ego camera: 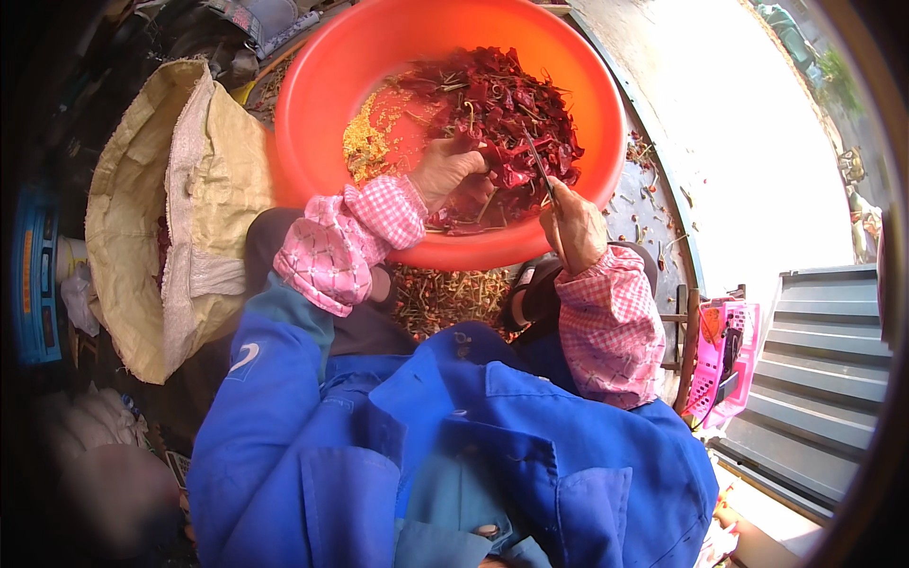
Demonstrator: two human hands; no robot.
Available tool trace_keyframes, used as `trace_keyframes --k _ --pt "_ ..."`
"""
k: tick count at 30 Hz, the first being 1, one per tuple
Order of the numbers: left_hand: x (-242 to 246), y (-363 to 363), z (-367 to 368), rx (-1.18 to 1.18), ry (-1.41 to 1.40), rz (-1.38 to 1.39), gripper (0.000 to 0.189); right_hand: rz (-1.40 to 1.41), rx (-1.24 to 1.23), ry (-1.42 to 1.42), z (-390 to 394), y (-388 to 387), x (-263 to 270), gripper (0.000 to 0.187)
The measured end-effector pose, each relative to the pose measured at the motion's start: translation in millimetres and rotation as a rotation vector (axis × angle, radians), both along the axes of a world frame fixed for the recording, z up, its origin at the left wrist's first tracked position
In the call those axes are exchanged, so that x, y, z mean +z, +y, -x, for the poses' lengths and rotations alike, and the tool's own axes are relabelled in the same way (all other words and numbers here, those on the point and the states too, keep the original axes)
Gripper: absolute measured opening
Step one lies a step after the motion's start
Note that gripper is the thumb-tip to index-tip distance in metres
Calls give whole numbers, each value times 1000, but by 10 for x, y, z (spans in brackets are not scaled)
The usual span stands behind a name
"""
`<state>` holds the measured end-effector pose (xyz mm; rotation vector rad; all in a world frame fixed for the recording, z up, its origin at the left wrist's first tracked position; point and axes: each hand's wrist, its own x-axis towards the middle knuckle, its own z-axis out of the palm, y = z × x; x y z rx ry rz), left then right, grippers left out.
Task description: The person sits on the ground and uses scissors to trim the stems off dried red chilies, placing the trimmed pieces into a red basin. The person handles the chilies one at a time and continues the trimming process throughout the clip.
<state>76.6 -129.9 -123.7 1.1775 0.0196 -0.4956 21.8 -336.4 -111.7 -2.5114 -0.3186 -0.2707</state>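
Note:
A large red-orange plastic basin [312, 128] stands before me. Dried red chili peppers [511, 92] with pale stems are heaped in its right and far part, and yellow chili seeds [363, 145] lie on its left. Over the basin, my left hand [451, 170] grips a dark red dried chili [508, 163]. My right hand [577, 221], at the near right rim, holds scissors [537, 160] by the handles. Their blades point up and left, close beside the chili; whether they touch it cannot be made out.
An open woven sack [227, 163] stands at the left, with some dark red contents. Chili stems and scraps [454, 298] cover the floor between my feet. A pink plastic basket [724, 362] is at the right, beside a grey corrugated metal panel [817, 383]. A blue crate [35, 277] is far left.

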Motion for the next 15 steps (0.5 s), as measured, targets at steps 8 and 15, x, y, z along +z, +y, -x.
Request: trace_keyframes --k 8,15 --pt "129 39 199 105 52 106 10 33 41 -89 33 59 77 38" --pt "-116 152 92 18 -122 304 11 -1119 -62 535 -14 74 95 33"
